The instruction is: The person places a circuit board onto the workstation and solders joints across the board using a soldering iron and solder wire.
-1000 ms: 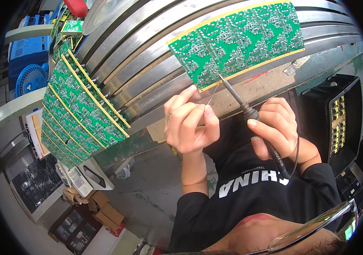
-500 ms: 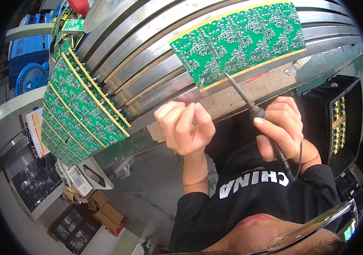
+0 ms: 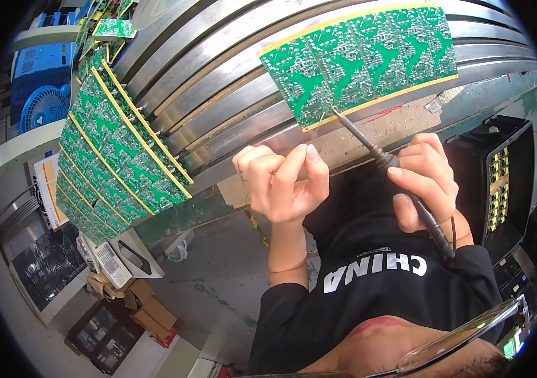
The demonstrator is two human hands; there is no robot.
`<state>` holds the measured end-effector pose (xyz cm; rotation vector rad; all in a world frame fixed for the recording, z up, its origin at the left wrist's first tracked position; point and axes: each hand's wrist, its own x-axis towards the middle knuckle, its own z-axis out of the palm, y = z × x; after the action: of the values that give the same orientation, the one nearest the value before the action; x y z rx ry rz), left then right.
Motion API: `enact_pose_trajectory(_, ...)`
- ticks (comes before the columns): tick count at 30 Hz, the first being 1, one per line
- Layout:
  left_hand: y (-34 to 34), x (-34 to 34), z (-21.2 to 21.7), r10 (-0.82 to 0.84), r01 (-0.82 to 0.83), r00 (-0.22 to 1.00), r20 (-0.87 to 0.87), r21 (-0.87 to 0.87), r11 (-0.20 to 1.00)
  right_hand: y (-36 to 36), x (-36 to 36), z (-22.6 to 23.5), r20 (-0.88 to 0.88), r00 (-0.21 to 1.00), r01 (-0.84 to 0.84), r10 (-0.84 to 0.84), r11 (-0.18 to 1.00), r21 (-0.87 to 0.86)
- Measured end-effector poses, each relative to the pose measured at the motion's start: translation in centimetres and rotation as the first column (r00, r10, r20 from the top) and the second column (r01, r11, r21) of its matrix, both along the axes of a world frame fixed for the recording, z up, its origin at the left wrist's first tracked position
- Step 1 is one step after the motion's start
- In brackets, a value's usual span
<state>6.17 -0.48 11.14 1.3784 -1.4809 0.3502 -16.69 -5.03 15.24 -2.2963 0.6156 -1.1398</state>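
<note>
My right hand (image 3: 426,186) is closed around the dark handle of a soldering iron (image 3: 361,137). The iron's tip meets the near edge of a green circuit board panel (image 3: 360,69), toward its left end. Between the pinched thumb and forefinger of my left hand (image 3: 284,184) is a thin solder wire (image 3: 319,128), which reaches up to the board close to the tip. Yellow strips border the panel's long sides, and small solder joints and parts cover its face. It lies on metal rails (image 3: 218,113).
Several similar green panels (image 3: 111,157) stand stacked in a row at the left. A black bin (image 3: 504,183) holding yellow-and-black parts is at the right. Behind the stack are a blue fan (image 3: 45,107) and a grey post. Cardboard boxes (image 3: 152,309) lie at lower left.
The panel has shifted slightly right in view. My left hand has moved right, and the solder wire now shows at the board. A red object at the top left has left the view.
</note>
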Motion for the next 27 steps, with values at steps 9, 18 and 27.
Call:
enact_pose_trajectory(9, 0.0, 0.0, 0.0, -0.002, 0.002, 1.0, -0.013, 0.003, 1.0, 1.1, 1.7, 2.0, -0.135, 0.986, 0.083, -0.099, 0.99, -0.115)
enact_pose_trajectory(18, 0.1, 0.0, -0.1, -0.022, 0.022, 0.999, -0.037, 0.015, 1.0, 1.5, 0.8, 2.0, -0.122, 0.991, 0.039, -0.051, 0.995, -0.096)
enact_pose_trajectory(27, 0.0, -0.1, 0.0, -0.012, 0.012, 1.0, -0.023, 0.014, 1.0, 1.0, 0.7, 0.2, -0.067, 0.997, 0.035, -0.039, 0.997, -0.063)
